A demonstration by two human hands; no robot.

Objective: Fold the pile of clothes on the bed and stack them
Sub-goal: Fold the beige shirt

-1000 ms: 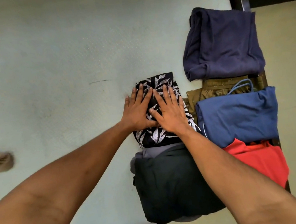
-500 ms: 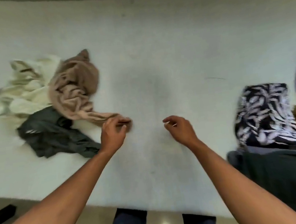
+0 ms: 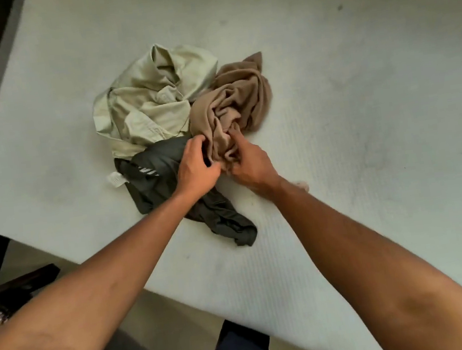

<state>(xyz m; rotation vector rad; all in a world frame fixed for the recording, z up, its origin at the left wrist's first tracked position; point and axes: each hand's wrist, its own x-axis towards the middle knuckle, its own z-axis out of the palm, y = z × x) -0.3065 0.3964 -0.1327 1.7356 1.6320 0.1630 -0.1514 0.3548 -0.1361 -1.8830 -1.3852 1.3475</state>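
The left hand (image 3: 196, 167) and right hand (image 3: 249, 166) meet at the near end of the crumpled brown cloth (image 3: 232, 101). Both have their fingers curled into its folds. Right of the right hand spreads a wide stretch of the bed (image 3: 360, 99), whose near edge runs under the forearms. Under the left hand lies a dark green garment (image 3: 158, 166), touching a pale shirt (image 3: 149, 97) beyond it. The mattress is white and quilted, with tan floor (image 3: 37, 253) below its edge.

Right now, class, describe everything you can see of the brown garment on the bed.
The brown garment is soft, knit-looking cloth, plain tan, crumpled in loose folds, lying on the white mattress. One side touches the pale green shirt; the left hand and right hand both grip its near end, beside the dark garment.
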